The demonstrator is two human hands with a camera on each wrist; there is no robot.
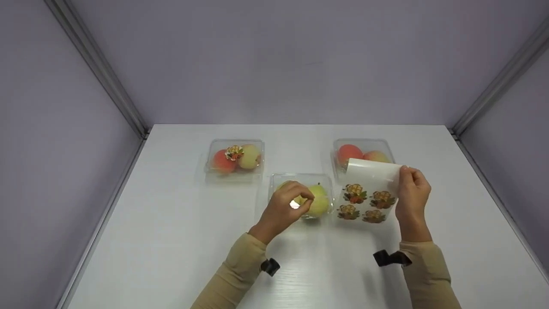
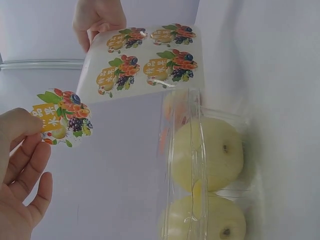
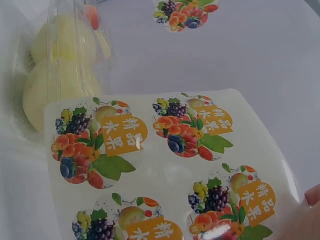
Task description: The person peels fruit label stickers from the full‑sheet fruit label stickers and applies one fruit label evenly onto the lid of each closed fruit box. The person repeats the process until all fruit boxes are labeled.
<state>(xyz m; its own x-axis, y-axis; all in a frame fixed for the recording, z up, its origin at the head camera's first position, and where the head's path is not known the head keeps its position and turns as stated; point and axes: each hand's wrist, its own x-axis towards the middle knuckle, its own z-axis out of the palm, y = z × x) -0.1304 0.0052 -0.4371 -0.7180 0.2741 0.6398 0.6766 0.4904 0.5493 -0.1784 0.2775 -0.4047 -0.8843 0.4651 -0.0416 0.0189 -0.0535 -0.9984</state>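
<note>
Between thumb and forefinger my left hand (image 1: 283, 210) pinches a peeled fruit sticker (image 2: 62, 117), printed with fruit and an orange label. It hovers above the middle clear plastic box (image 1: 274, 182), which holds yellow-green fruit (image 2: 207, 155). My right hand (image 1: 412, 195) grips the edge of a white sticker sheet (image 1: 373, 171), held up off the table. Several fruit stickers (image 3: 97, 145) remain on the sheet's lower part, while its upper part is bare backing. In the head view, the pinched sticker is mostly hidden by the left hand.
At the back left, a clear box (image 1: 210, 150) with a red and a pale fruit bears a sticker (image 1: 234, 152) on its lid. Another clear box (image 1: 360, 141) with reddish fruit stands at the back right, partly behind the sheet. Grey-purple panels (image 1: 274, 64) enclose the white table (image 1: 171, 240).
</note>
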